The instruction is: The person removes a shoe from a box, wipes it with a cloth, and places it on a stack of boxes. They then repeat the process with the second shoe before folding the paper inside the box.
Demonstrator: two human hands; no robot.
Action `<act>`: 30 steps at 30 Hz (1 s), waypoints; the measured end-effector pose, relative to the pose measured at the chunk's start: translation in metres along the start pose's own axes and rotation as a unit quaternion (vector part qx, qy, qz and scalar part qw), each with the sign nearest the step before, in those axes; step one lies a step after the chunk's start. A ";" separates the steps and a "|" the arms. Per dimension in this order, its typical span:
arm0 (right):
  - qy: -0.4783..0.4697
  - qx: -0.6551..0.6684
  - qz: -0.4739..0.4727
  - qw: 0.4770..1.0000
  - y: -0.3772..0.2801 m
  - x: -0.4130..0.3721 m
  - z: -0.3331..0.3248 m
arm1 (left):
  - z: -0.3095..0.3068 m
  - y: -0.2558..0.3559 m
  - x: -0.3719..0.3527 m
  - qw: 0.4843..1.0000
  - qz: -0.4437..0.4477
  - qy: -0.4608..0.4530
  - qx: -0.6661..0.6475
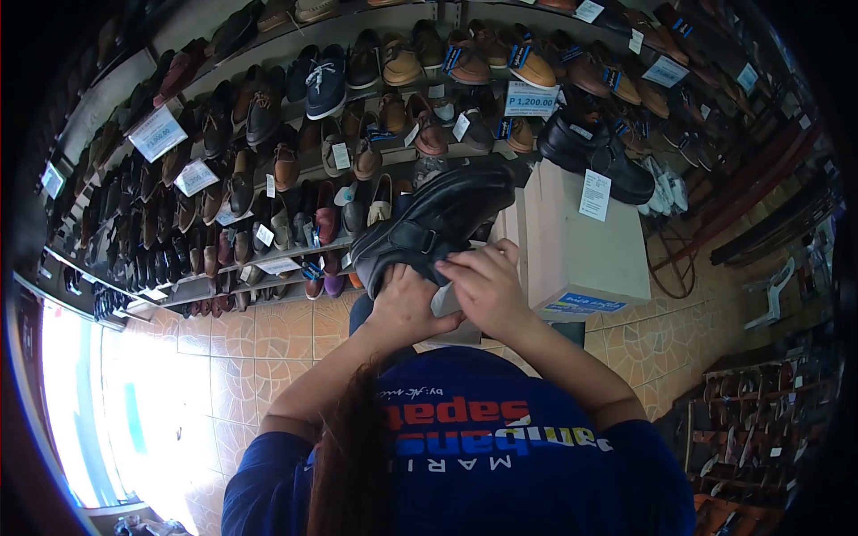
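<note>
A black leather shoe (413, 230) with a strap and a small buckle is held up in front of me, its toe tilted up to the right. My left hand (404, 308) grips it at the heel end, with the fingertips hidden inside the opening. My right hand (485, 284) is closed, its thumb and fingers pinching the shoe's side edge below the strap. Just right of my hands stands a pale box (585, 255) with a blue label. On top of it rests a pair of black shoes (621, 171) with a hanging white tag (594, 195).
Shelves ahead hold rows of shoes (324, 82) with price cards (534, 100). Tiled floor (268, 344) spreads below, with bright light at the left. More racked footwear (746, 402) stands at the lower right, and a white plastic chair part (773, 295) shows at the right.
</note>
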State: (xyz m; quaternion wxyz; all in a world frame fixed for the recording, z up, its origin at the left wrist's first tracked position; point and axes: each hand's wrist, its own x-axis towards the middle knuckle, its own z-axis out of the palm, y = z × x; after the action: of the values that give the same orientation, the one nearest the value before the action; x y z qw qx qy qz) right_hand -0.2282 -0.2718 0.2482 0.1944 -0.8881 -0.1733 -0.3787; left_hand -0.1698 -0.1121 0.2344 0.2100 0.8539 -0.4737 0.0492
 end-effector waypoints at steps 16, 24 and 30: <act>-0.042 -0.002 -0.071 0.997 0.007 0.030 0.015 | 0.016 0.001 -0.002 0.996 0.058 -0.058 0.020; 0.004 -0.043 0.032 0.999 0.022 0.013 0.008 | 0.008 -0.001 0.003 0.997 0.023 -0.073 -0.007; 0.020 -0.050 0.049 0.997 0.031 -0.008 0.002 | 0.007 -0.009 -0.001 0.993 0.061 -0.032 -0.101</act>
State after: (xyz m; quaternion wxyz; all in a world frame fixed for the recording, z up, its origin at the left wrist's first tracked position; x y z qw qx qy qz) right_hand -0.2185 -0.2992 0.2345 0.1713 -0.8965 -0.1068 -0.3943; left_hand -0.1638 -0.1104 0.2250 0.2765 0.7989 -0.5340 -0.0129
